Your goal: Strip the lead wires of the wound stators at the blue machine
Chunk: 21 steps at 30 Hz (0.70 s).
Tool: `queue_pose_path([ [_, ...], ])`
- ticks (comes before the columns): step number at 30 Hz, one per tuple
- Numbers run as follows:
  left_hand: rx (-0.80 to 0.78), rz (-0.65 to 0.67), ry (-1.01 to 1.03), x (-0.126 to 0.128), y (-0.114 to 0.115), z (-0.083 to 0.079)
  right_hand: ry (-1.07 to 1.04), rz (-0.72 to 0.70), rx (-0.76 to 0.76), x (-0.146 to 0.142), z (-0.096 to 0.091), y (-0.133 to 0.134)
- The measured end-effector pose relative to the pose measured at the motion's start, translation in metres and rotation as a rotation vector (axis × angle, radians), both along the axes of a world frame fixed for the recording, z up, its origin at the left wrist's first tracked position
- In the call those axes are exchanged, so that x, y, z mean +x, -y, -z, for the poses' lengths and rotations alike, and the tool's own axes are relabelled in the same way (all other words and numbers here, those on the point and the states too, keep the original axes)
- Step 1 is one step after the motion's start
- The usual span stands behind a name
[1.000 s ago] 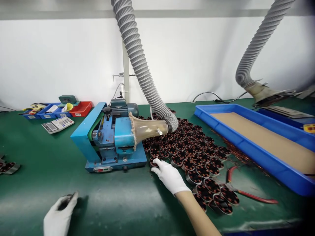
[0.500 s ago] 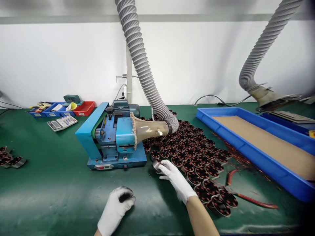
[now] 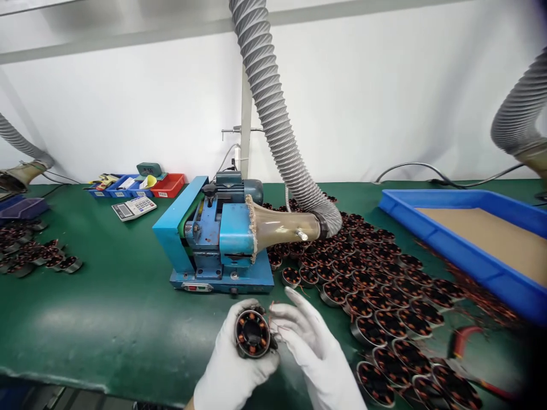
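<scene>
My left hand (image 3: pixel 231 364), in a white glove, is closed around a round motor stator (image 3: pixel 252 335), a metal ring with a black centre and copper windings facing me. Just right of it is my right hand (image 3: pixel 318 353), also gloved, its fingertips pinched at thin copper wire leads (image 3: pixel 272 316) coming off the stator. The index finger of that hand stands up, apart from the others. Both hands are above the green table, in front of a blue belt grinding machine (image 3: pixel 237 233).
Many stators (image 3: pixel 363 273) stand in rows to the right, and more stators (image 3: pixel 29 253) lie at the left. Red-handled pliers (image 3: pixel 464 339) are at the right. A ribbed hose (image 3: pixel 273 97) joins the machine. A blue tray (image 3: pixel 453 239), a calculator (image 3: pixel 134 208) and small bins (image 3: pixel 168 185) stand farther back.
My right hand has come back from the rows, and the stator it picked is now in my left hand. The view has turned left.
</scene>
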<state>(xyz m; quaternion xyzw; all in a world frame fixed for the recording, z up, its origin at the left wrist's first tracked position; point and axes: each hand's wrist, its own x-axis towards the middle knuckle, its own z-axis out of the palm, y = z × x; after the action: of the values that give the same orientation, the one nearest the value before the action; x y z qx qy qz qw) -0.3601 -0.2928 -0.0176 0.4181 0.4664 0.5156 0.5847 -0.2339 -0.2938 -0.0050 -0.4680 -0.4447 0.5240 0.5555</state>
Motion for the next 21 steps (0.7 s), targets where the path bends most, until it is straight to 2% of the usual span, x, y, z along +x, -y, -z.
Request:
queue_pose_path([
  [2,0.01,-0.031,0.004,-0.003,0.003,-0.002,-0.073,-0.133,-0.063,-0.002,-0.004,-0.01],
  [4,0.038,-0.006,-0.04,-0.007,0.005,-0.007,-0.039,-0.182,-0.049,-0.005,-0.009,-0.019],
  [6,0.088,0.049,-0.135,-0.011,0.008,-0.014,-0.064,-0.175,-0.027,-0.007,-0.016,-0.027],
  [9,0.234,0.112,-0.297,-0.017,0.012,-0.02,-0.343,-0.174,-0.079,-0.002,-0.027,-0.034],
  [12,0.289,0.059,-0.412,-0.023,0.015,-0.014,-0.567,-0.091,-0.145,0.007,-0.034,-0.037],
  [14,0.262,-0.003,-0.439,-0.027,0.015,-0.006,-0.499,-0.125,-0.201,0.006,-0.035,-0.034],
  [17,0.289,0.003,-0.427,-0.029,0.013,0.007,-0.211,-0.261,-0.207,-0.01,-0.03,-0.028],
  [19,0.358,-0.017,-0.423,-0.026,0.011,0.012,-0.123,-0.22,-0.147,-0.023,-0.024,-0.025],
  [21,0.408,-0.129,-0.42,-0.023,0.011,0.013,-0.223,-0.133,-0.143,-0.029,-0.02,-0.023],
])
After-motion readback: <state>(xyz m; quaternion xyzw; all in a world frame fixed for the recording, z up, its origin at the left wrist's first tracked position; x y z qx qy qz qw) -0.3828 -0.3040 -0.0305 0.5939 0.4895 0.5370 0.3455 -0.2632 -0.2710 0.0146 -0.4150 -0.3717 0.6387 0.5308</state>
